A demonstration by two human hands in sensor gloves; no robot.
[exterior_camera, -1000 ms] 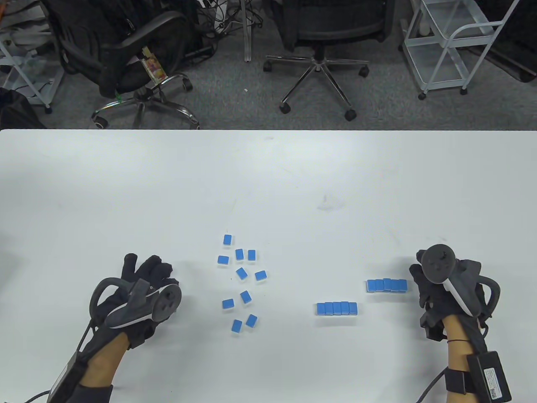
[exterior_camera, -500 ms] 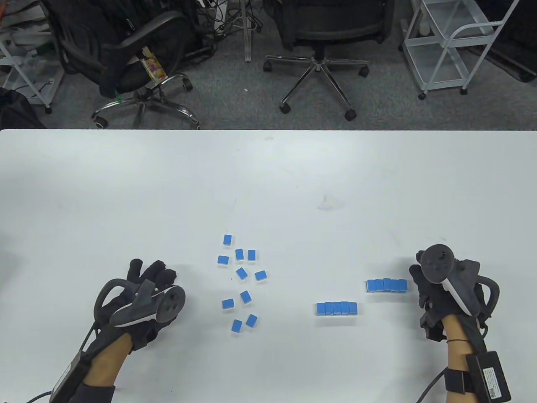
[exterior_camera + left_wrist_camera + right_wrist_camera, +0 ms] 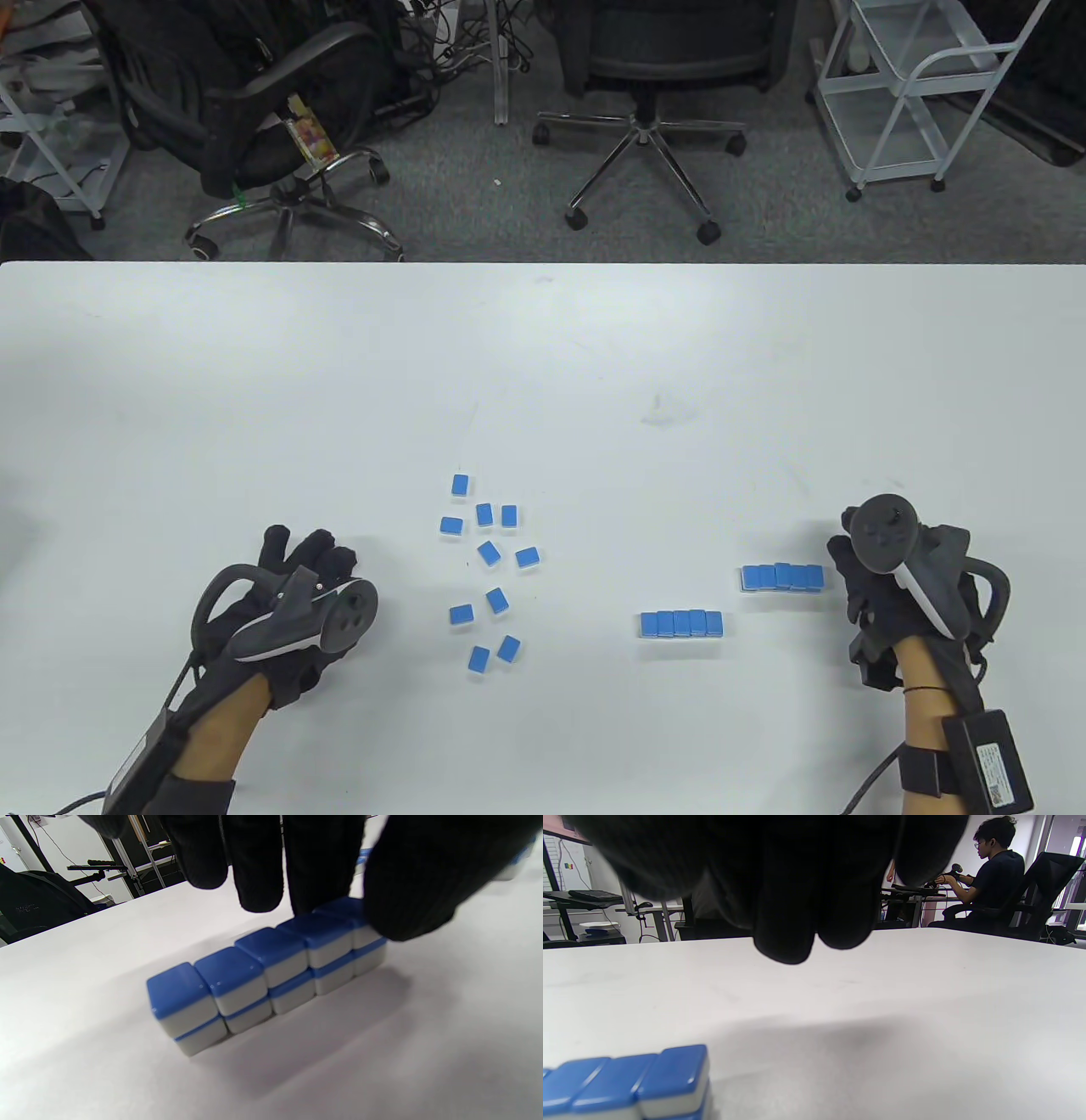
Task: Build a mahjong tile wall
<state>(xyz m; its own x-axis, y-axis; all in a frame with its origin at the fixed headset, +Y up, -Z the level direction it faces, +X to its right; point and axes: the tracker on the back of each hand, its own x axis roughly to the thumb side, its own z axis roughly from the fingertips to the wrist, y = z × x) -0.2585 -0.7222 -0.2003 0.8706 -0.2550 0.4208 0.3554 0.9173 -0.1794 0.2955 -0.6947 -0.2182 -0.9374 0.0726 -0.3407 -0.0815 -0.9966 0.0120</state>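
Note:
Blue-backed mahjong tiles. Several loose tiles (image 3: 488,556) lie scattered at centre. A short row (image 3: 681,624) sits to their right, and a second row (image 3: 781,577), two layers high (image 3: 649,1082), lies further right. My right hand (image 3: 848,569) rests just beside that second row's right end, its fingers (image 3: 797,929) hanging loosely and holding nothing. My left hand (image 3: 310,548) is at the left. It covers a two-layer wall (image 3: 254,976) seen only in the left wrist view, where thumb (image 3: 407,895) and fingers (image 3: 314,878) pinch its far end.
The white table (image 3: 543,356) stretches away behind the tiles. Beyond its far edge stand office chairs (image 3: 653,93) and a white cart (image 3: 916,93). A seated person (image 3: 992,887) works at another desk in the right wrist view.
My left hand has slid a little toward me and to the right. The right hand, both rows and the loose tiles have not moved.

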